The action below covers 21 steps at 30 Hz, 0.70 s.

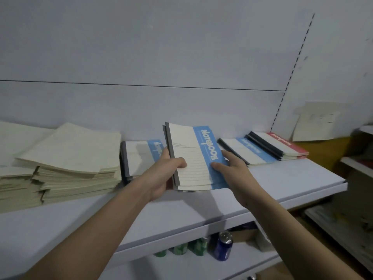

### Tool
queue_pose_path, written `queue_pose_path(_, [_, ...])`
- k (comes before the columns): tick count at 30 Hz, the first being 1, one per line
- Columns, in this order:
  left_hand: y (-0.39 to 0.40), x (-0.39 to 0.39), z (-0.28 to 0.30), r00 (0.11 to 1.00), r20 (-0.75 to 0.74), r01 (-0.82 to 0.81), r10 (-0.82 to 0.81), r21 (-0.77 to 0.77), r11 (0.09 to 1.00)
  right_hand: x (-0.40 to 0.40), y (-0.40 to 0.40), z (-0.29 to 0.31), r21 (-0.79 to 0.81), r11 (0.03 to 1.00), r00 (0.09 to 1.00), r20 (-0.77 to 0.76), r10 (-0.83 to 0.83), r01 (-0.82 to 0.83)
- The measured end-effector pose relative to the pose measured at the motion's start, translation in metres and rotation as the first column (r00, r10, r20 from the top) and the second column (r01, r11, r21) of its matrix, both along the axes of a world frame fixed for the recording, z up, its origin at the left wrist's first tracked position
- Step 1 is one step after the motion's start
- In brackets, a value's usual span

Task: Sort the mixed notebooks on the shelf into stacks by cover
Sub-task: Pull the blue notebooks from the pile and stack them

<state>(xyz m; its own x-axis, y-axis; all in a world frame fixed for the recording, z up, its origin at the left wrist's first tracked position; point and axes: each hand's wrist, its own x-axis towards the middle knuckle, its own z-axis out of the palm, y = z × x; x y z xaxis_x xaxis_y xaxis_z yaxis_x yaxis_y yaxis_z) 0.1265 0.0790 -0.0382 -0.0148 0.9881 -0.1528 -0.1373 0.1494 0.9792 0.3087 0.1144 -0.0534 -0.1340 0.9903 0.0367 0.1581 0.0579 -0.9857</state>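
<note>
My left hand point(168, 174) grips the left edge of a small bundle of blue-and-white notebooks point(196, 156), thumb across the top cover, lifted above the white shelf point(181, 211). My right hand point(232, 168) rests on the bundle's blue right edge, thumb on the cover and fingers reaching behind. A blue-cover stack point(139, 156) lies just left of the bundle. On the right lie more blue-cover notebooks point(246, 150) with red-cover notebooks point(282, 143) overlapping them.
Tall piles of cream paper booklets point(66, 158) fill the shelf's left side. Below the shelf stand a blue can point(223, 247) and green cans point(181, 249). A cream sheet point(314, 122) leans on the wall at the right. The shelf's front edge runs under my forearms.
</note>
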Motion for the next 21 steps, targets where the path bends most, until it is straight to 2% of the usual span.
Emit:
queue_pose_path(2, [0.003,0.011,-0.002,0.993,0.016,0.114,-0.113,-0.061,0.992,0.016,0.010,-0.001,-0.013,0.999,0.999,0.006,-0.052,0.052])
queue_pose_path(4, [0.010,0.025,-0.004,0.989,0.024,0.145,-0.143,-0.089,0.985,0.032,0.022,-0.002,-0.068,0.995,0.998,-0.011,-0.068,0.067])
queue_pose_path(6, [0.021,0.037,-0.008,0.992,0.043,0.121,-0.118,-0.084,0.989,0.042,0.033,-0.005,-0.130,0.990,0.998,-0.035,-0.061,0.056])
queue_pose_path(9, [0.044,0.073,-0.015,1.000,0.029,-0.003,0.004,-0.036,0.999,0.071,0.058,-0.012,-0.179,0.983,0.998,-0.051,-0.036,0.026])
queue_pose_path(13, [0.077,0.132,-0.037,0.986,0.007,-0.167,0.167,0.005,0.986,0.121,0.091,-0.017,-0.115,0.993,1.000,0.006,-0.008,0.008])
queue_pose_path(17, [0.111,0.188,-0.054,0.952,-0.067,-0.296,0.299,0.048,0.954,0.169,0.127,-0.028,0.028,1.000,0.998,0.060,-0.015,0.013])
queue_pose_path(19, [0.128,0.210,-0.056,0.926,-0.098,-0.355,0.364,0.097,0.930,0.185,0.149,-0.035,0.084,0.996,0.988,0.146,-0.039,0.026])
queue_pose_path(21, [0.146,0.226,-0.062,0.880,-0.215,-0.389,0.423,0.185,0.903,0.194,0.173,-0.041,0.169,0.986,0.965,0.256,-0.058,0.015])
